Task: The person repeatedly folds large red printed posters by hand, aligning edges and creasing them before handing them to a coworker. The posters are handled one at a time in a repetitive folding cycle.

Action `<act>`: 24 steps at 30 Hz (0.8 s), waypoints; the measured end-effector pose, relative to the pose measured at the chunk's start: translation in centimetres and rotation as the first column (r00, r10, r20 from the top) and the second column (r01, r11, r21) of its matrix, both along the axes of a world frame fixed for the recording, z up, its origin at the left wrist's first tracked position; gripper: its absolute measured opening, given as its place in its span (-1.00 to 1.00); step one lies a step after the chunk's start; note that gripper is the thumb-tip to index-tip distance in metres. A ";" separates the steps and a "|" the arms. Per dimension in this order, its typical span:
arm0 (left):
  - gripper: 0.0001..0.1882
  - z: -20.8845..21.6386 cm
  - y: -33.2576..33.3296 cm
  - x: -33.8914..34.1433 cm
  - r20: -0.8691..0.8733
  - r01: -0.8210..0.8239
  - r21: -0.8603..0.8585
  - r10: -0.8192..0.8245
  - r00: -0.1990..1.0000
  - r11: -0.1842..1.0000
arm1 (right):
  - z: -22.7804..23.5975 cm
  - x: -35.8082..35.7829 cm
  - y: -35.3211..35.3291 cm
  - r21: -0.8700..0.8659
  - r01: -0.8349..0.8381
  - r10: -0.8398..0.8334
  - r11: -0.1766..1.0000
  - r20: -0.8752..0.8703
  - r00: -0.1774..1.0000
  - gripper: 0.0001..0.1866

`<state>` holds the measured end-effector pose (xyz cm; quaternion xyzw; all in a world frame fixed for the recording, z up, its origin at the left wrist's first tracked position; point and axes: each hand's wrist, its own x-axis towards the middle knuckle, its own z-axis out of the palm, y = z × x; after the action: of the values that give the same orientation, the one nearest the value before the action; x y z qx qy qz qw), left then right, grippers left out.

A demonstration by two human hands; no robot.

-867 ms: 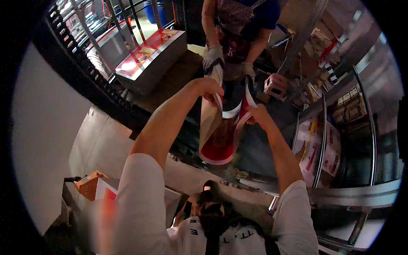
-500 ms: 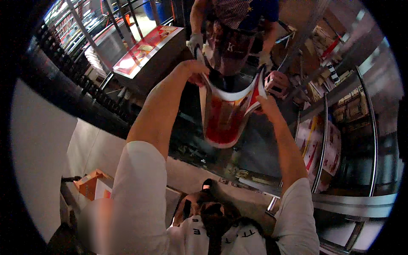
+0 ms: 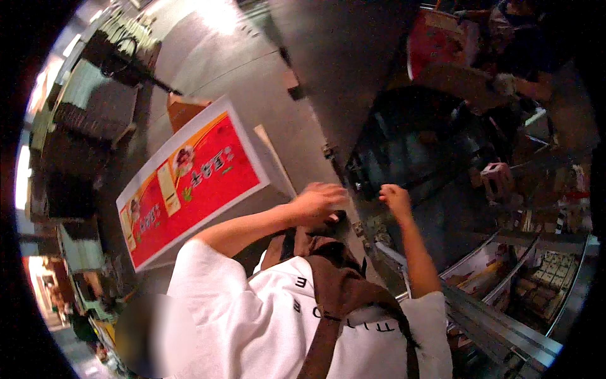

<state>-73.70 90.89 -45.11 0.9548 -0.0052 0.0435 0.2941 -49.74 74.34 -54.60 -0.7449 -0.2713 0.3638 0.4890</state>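
Left hand (image 3: 320,203): while raised in front of the white shirt (image 3: 233,322), is released, with back upward and fingers loosely bent; grips nothing visible; blurred at the fingertips; near the lower right corner of the red stack (image 3: 208,183).
Right hand (image 3: 396,199): shows fingers curled inward against the dark platform (image 3: 410,145); well apart from the left one; grips nothing visible; cannot tell whether fully clenched.
Red stack: lies to the left of the left hand, slanted across the view; carries a printed top sheet with white border, small pictures and pale panels; passes behind the left forearm at the lower edge.
Brown box (image 3: 183,110): sits just beyond the far edge of the red stack, partly hidden.
Floor (image 3: 246,69): spreads grey behind the red stack.
Red printed sheet (image 3: 439,44): shows dimly at upper right, near a co-worker (image 3: 530,38) in shadow.
Pink block (image 3: 497,180): stands at right, beyond the right hand.
Metal rails (image 3: 505,335): run across the lower right.
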 end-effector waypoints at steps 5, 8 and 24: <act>-0.37 -4.5 4.9 -25.8 -0.268 -0.593 0.383 0.700 0.662 0.708 | 0.1 -13.6 7.1 -0.021 -0.333 0.334 0.943 0.094 0.938 -0.72; -0.26 -5.0 5.7 -33.9 -0.339 -0.633 0.581 0.859 0.384 0.512 | 0.1 -19.4 12.9 -0.019 -0.469 0.448 0.883 0.334 0.829 -0.73; -0.16 -6.8 5.8 -38.9 -0.334 -0.747 0.436 0.861 0.384 0.502 | -0.7 -30.0 23.6 -0.475 -0.218 0.492 0.853 0.587 0.643 -0.76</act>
<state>-112.56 96.66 -51.89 0.8333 0.5343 -0.0750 0.1204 -79.70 97.90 -55.27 -0.8322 -0.5049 0.1933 0.1235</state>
